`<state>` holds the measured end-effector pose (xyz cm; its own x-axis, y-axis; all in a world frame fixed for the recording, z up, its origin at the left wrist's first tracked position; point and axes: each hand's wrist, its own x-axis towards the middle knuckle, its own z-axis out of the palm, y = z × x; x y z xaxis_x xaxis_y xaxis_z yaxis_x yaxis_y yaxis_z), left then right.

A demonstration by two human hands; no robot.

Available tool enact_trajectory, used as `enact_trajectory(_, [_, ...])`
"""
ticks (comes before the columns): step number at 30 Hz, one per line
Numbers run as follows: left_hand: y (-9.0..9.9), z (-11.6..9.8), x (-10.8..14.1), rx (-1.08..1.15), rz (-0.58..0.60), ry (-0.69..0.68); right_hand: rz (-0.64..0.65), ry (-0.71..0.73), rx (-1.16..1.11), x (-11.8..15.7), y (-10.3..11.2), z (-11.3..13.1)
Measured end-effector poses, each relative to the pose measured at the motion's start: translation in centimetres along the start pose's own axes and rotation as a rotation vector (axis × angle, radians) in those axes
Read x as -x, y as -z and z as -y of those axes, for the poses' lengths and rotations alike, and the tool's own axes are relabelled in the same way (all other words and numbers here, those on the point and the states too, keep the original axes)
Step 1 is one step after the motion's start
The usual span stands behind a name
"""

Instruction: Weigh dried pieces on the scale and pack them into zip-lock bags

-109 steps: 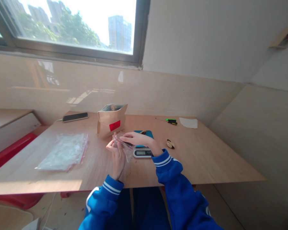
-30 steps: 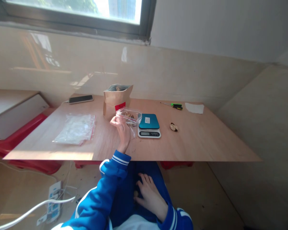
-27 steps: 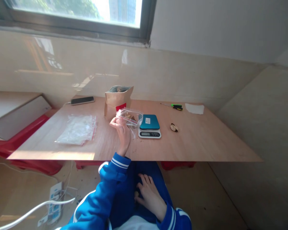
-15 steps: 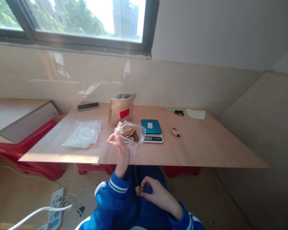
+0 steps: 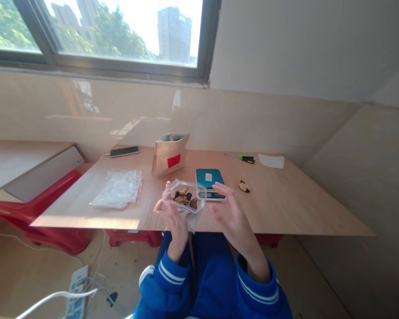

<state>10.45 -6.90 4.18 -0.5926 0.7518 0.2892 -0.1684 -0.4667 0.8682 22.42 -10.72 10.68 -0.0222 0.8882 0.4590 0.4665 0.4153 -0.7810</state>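
My left hand (image 5: 174, 221) holds a small clear zip bag (image 5: 184, 199) with several brown dried pieces inside, its mouth held open above the table's near edge. Just right of the bag is my right hand (image 5: 229, 212), fingers spread and nothing in it that I can see. Behind the bag a small teal-topped scale (image 5: 209, 179) sits on the wooden table (image 5: 286, 204). A brown paper pouch (image 5: 169, 155) with a red label stands open behind the scale.
A pile of clear zip bags (image 5: 119, 189) lies on the table's left. A phone (image 5: 124, 151) rests at the back left; a green screwdriver (image 5: 244, 157), white paper (image 5: 271, 161) and a loose dried piece (image 5: 243, 186) at the right. A power strip (image 5: 76, 299) lies on the floor.
My right hand rose from my lap, where it pinched a small piece, to beside the bag and is now spread. The bag came nearer to me and lower.
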Motion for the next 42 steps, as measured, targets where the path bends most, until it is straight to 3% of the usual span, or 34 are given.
enact_trajectory(5, [0.5, 0.6, 1.2, -0.054, 0.052, 0.021, 0.097, -0.213, -0.188, 1.9, -3.1, -1.1])
enact_trajectory(10, [1.0, 0.0, 2.5, -0.025, 0.255, -0.101, -0.080, -0.217, -0.324, 0.6, -4.4, -0.6])
enact_trajectory(13, [1.2, -1.3, 1.5, -0.115, 0.148, -0.135, -0.123, -0.203, -0.366, 0.2, -3.4, -0.9])
enact_trajectory(15, [1.5, -2.2, 0.3, -0.172, 0.065, -0.095, -0.166, -0.194, -0.365, 0.3, -2.6, -1.3])
enact_trajectory(16, [1.6, -2.7, -0.3, -0.178, 0.077, -0.054, -0.197, -0.190, -0.360, 0.4, -2.4, -1.4])
enact_trajectory(20, [2.0, -3.9, -1.7, -0.094, 0.386, 0.174, -0.345, -0.173, -0.320, 0.8, -2.6, -1.5])
enact_trajectory(22, [2.2, -4.3, -1.7, -0.078, 0.436, 0.205, -0.390, -0.164, -0.285, 1.0, -2.9, -1.5])
enact_trajectory(27, [3.4, -5.3, -2.1, -0.145, 0.279, 0.178, -0.344, -0.204, -0.327, 1.3, -1.7, -2.2])
enact_trajectory(30, [4.6, -6.0, -3.0, -0.127, 0.208, 0.178, -0.428, -0.248, -0.375, 1.4, -0.2, -2.7])
enact_trajectory(32, [5.1, -6.4, -3.3, -0.118, 0.313, 0.184, -0.497, -0.257, -0.362, 1.4, 0.4, -2.8])
enact_trajectory(37, [4.6, -6.9, -2.3, -0.171, 0.794, 0.261, -0.546, -0.245, -0.258, 1.2, 0.1, -2.3])
enact_trajectory(39, [4.2, -6.7, -1.9, -0.223, 0.831, 0.244, -0.555, -0.253, -0.253, 1.2, -0.3, -2.2])
enact_trajectory(42, [3.8, -6.2, -2.0, -0.247, 0.704, 0.170, -0.487, -0.258, -0.271, 1.4, -0.5, -2.5])
